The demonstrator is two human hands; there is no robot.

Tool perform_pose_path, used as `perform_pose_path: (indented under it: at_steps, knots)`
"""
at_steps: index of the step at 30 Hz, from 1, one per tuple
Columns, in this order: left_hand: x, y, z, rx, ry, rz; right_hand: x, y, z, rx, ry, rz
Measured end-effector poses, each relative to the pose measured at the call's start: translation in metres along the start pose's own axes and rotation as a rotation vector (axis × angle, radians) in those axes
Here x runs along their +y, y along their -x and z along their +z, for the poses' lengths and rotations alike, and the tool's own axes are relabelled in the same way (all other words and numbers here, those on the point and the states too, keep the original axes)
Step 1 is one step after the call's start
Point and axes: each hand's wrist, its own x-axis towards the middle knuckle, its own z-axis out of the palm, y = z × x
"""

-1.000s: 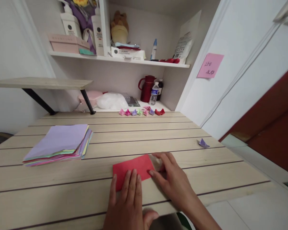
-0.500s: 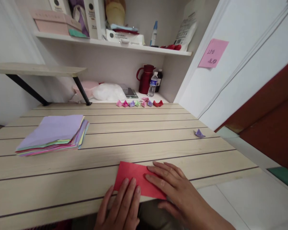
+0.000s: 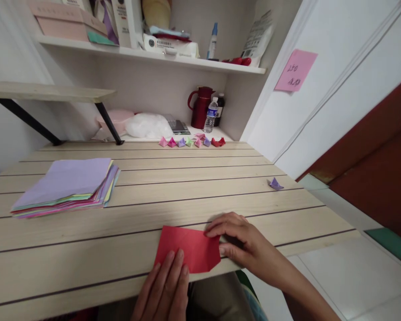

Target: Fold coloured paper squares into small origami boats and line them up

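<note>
A folded red paper (image 3: pixel 190 247) lies at the near edge of the wooden table (image 3: pixel 153 200). My left hand (image 3: pixel 165 290) rests flat on its lower left corner, fingers stretched out. My right hand (image 3: pixel 243 243) is at the paper's right edge, fingers curled and pinching that edge, with the lower right corner turned in. A stack of coloured paper sheets (image 3: pixel 67 187) with a lilac top sheet sits to the left.
A row of small folded paper shapes (image 3: pixel 192 142) lines the table's far edge, and a lone purple one (image 3: pixel 274 183) lies at the right. Behind stand a red jug (image 3: pixel 200 107), a water bottle (image 3: pixel 211 116) and cluttered shelves. A pink note (image 3: pixel 296 70) sticks on the wall.
My right hand slid off the top of the red paper to its right edge and curled onto it. The lower right corner now looks folded in. My left hand stayed pressing.
</note>
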Motion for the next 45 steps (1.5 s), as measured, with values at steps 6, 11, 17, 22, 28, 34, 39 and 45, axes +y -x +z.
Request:
perform_pose_path:
  at_steps: [6,11,17,22,28,34,39,45]
  knots:
    - [0.0,0.002,0.0,-0.007,-0.01,-0.004,0.002,-0.01,0.006,0.042,-0.012,0.053]
    - [0.0,0.002,0.0,-0.014,-0.014,0.009,0.002,-0.017,0.015,0.125,0.051,0.109]
    - [0.0,0.0,-0.001,-0.004,-0.015,0.011,0.001,-0.023,0.026,0.199,0.23,0.139]
    - [0.0,-0.001,-0.003,-0.024,-0.002,0.0,-0.005,-0.029,0.033,0.231,0.38,0.176]
    - [0.001,-0.003,-0.002,0.0,0.022,-0.013,-0.007,-0.03,0.033,0.236,0.353,0.193]
    - [0.003,-0.002,0.0,0.014,-0.007,-0.021,-0.002,-0.025,0.025,0.22,0.126,0.18]
    - [0.005,0.001,0.001,-0.003,-0.042,-0.017,0.003,-0.018,0.015,0.296,-0.205,0.153]
    - [0.006,-0.002,0.001,0.036,-0.015,-0.033,-0.004,-0.004,0.012,0.215,-0.227,0.138]
